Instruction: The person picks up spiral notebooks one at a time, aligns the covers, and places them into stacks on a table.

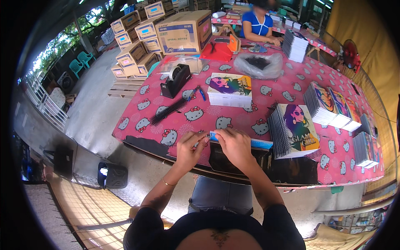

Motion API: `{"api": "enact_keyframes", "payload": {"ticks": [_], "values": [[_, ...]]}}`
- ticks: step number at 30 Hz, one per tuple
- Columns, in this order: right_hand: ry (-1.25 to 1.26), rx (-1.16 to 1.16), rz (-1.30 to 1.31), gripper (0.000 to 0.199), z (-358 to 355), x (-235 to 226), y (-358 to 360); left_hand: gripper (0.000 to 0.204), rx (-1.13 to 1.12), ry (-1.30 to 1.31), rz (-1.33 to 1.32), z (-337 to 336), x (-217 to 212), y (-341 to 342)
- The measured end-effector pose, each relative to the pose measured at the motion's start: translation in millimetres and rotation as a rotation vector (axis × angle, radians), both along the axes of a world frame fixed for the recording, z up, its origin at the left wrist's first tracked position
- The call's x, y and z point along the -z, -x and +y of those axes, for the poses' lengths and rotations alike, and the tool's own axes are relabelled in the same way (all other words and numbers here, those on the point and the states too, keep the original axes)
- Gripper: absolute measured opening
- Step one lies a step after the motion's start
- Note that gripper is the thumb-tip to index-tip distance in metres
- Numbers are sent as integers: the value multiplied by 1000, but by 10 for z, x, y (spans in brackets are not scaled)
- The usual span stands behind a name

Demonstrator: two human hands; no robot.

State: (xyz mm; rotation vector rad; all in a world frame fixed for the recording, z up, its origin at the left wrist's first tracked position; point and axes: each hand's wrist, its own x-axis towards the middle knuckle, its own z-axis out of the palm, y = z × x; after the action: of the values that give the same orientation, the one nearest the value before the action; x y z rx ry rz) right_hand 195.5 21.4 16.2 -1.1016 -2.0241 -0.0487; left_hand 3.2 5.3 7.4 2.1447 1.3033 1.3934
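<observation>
At the near edge of the table, my right hand (234, 146) grips a thin notebook (261, 144), seen nearly edge-on with a strip of blue cover showing. My left hand (191, 149) is closed in a pinch beside the notebook's left end; what its fingertips hold is too small to make out. Beyond my left hand lies a bundle of black spiral coils (168, 111). Blue-handled pliers (202, 94) rest by the far end of the bundle. A stack of notebooks (230, 91) stands ahead, and a stack of spiral-bound notebooks (294, 131) sits right of my right hand.
A black tape dispenser (176, 81) stands at the left of the pink patterned table (200, 127). Farther back are a plastic bag (258, 66) of black coils and cardboard boxes (183, 33). More notebook stacks (329, 106) line the right. A co-worker (257, 25) sits across the table.
</observation>
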Motion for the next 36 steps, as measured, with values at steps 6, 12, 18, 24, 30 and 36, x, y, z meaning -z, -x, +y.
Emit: {"api": "enact_keyframes", "payload": {"ticks": [6, 12, 18, 24, 30, 36], "values": [[6, -6, -1, 10, -14, -2, -19, 28, -7, 10, -89, 39, 48, -30], [-6, -46, -30, 12, -66, -94, -122, 27, 312, 196, 115, 214, -363, 118], [-125, 6, -31, 14, -74, -96, -180, 56, 126, 91, 546, 286, -304, 19], [130, 38, -105, 16, -60, -28, -240, 76, -195, -274, 701, -17, 570, -264], [-36, 48, -144, 29, -177, -188, -360, 85, -196, -276, 759, 194, 284, -219], [196, 7, -166, 37, -172, -109, -498, 89, -184, -318, 814, 197, 360, -224]]}}
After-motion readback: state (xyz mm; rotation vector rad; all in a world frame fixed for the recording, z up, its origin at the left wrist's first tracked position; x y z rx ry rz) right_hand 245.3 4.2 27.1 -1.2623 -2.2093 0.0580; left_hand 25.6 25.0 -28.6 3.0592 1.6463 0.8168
